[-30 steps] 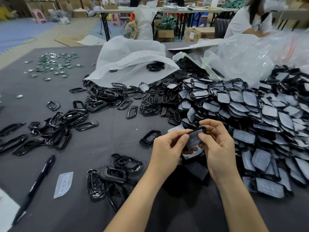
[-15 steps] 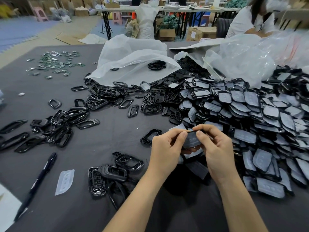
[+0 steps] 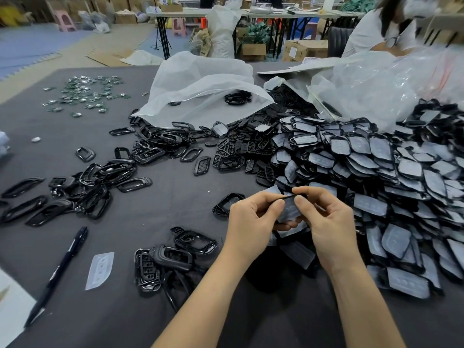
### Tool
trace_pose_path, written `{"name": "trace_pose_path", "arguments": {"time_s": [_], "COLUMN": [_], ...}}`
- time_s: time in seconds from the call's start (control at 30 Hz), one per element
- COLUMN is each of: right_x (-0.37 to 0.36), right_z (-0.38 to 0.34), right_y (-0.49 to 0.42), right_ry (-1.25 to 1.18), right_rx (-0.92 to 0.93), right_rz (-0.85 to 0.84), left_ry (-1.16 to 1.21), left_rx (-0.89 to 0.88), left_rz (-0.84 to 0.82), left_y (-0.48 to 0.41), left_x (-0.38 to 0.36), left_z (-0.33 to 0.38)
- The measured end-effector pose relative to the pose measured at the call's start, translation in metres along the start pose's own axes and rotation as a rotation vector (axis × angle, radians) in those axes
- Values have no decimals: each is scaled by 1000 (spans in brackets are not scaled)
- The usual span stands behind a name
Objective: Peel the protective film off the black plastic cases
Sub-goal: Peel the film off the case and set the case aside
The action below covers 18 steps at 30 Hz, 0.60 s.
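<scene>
**One case in hand, its film not yet lifted**

In the head view, we saw both hands held up off the table (image 3: 160, 204), close together. The left hand (image 3: 251, 217) pinched a case (image 3: 290, 209) by its left edge, thumb on top and fingers curled beneath. The right hand (image 3: 329, 227) pinched the same case from the right, its thumb tip set on the pale film covering the face. The case sat between the two hands, just in front of the pile (image 3: 401, 177) of filmed cases on the right.

We judged this to be the start of a peel, since the film looked flat on the case. The next move would call for a nail under the film's edge. A steady pull would follow while the left hand kept the case from twisting. One loose film (image 3: 100, 270) lay beside a pen (image 3: 60, 272), well apart from the hands.

The case's lower part was hidden behind the fingers, so we could not tell whether a corner had begun to lift. The dark parts under the wrists were hard to make out. The pile ran past the right edge of the frame.
</scene>
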State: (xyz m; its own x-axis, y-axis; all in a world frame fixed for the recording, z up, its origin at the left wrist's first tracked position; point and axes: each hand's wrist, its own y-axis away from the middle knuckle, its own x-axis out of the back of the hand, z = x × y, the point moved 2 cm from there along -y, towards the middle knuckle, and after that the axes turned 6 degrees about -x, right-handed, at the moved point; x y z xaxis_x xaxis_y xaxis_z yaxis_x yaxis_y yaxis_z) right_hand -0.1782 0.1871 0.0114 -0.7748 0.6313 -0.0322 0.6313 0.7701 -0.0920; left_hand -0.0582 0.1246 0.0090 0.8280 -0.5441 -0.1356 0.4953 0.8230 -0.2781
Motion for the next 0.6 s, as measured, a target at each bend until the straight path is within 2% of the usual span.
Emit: {"name": "trace_pose_path", "arguments": {"time_s": [0.07, 0.2, 0.3, 0.37, 0.47, 0.6], "right_x": [-1, -6, -7, -6, -3, -2], "right_z": [0, -4, -3, -2, 0, 0], "right_y": [1, 4, 5, 4, 4, 3], "right_ry": [14, 196, 217, 232, 252, 276], "right_rx": [-1, 140, 165, 169, 172, 180], "right_rz": [23, 95, 117, 132, 162, 183], "left_ry": [-67, -267, -327, -287, -106, -18], "left_rx": [-37, -156, -198, -177, -63, 24], "left_rz": [-5, 26, 62, 57, 15, 7], "left_y": [0, -2, -3, -1, 1, 0], "left_x": [0, 0, 1, 0, -2, -3], "left_z": [0, 2, 1, 1, 0, -3]}}
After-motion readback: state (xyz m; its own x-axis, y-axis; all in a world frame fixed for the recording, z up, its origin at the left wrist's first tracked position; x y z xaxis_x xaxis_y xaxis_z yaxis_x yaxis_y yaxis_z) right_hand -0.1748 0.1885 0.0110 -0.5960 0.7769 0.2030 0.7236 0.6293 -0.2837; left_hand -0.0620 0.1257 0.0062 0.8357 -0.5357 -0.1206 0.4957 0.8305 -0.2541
